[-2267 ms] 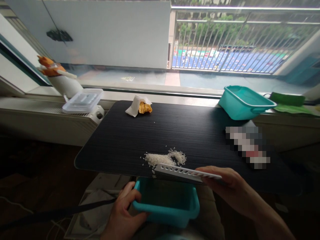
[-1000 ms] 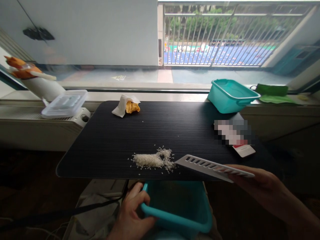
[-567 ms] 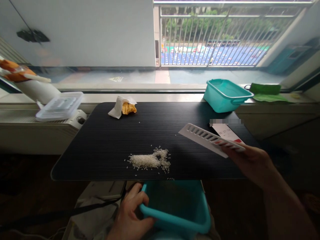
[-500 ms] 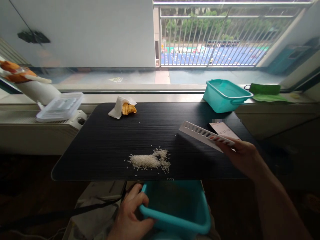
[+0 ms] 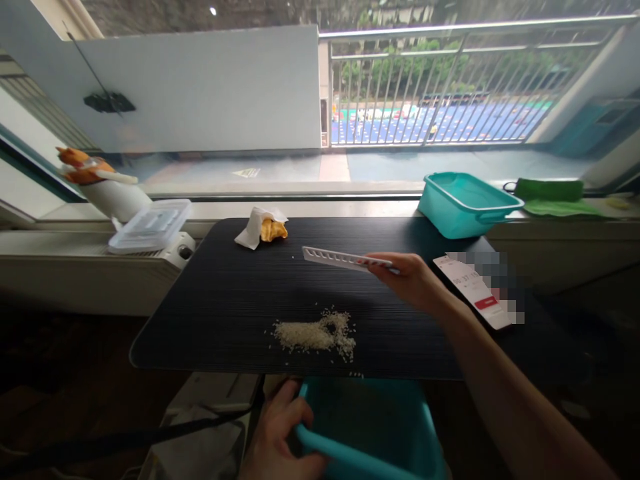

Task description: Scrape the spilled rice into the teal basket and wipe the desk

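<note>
Left hand [image 5: 287,433] nearest, fingers and thumb clamped on the left rim of the teal tub [image 5: 360,459], which sits just below the table's near edge. Tub inside is dark, probably something low in the bottom, can't make it out. Few loose grains on the table [image 5: 200,313] edge right above the tub. Rice [image 5: 305,335] behind that, long pile lying left to right, looser patch at its right end, strays around. Right hand [image 5: 405,273] reaches past the rice, pinching one end of a white slotted plate [image 5: 335,259]; plate is raised over the table, pointing left, apart from the rice. Phone [image 5: 473,290] flat on the right of the table, screen lit, part pixelated. Tissue [image 5: 250,230] and yellow piece [image 5: 273,230] together near the far left edge. Second tub [image 5: 465,207] at far right corner, green cloth [image 5: 555,197] beside it on the sill. Clear lid [image 5: 153,227] on the radiator [image 5: 90,267], left. Window behind, railing [image 5: 400,100] outside.
</note>
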A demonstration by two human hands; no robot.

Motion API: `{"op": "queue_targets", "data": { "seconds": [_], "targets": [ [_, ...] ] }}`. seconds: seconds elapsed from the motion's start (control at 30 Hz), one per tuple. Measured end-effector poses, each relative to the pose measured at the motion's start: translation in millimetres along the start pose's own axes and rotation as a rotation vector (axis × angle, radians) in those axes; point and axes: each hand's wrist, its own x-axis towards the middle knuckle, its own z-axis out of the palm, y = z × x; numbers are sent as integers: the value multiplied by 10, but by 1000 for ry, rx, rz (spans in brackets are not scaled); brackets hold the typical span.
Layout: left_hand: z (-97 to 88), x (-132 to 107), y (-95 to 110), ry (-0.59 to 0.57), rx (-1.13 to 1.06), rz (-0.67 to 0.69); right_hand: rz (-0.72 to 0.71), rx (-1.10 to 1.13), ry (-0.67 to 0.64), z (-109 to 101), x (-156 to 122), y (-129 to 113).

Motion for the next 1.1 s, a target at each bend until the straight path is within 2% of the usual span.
{"op": "queue_targets", "data": {
  "seconds": [0.1,0.2,0.3,0.47,0.57,0.67,0.8,0.9,1.0,1.1],
  "targets": [
    [-2,-24,-102,18,-35,-12,-77,-11,-39,352,563,84],
    [-24,-41,-204,20,-47,16,-128,-29,-114,613,784,105],
    [-58,-32,-263,18,-34,18,-178,-43,-193,669,659,53],
    [-85,23,-278,17,-11,-43,-246,-26,-353,378,228,-80],
    [-63,33,-278,13,-14,-67,-216,47,-415,271,176,-183],
    [-27,-9,-296,-3,-28,-93,-204,135,-434,468,393,-382],
    [-23,-124,-337,75,3,-258,-302,172,-554,1108,852,-791],
    [-64,-200,-363,87,3,-192,-353,184,-647,1483,1041,-991],
    [-85,-240,-398,107,0,-139,-371,191,-730,1533,1018,-952],
    [-63,-232,-420,95,7,-190,-333,188,-746,1326,887,-767]
  ]
}}
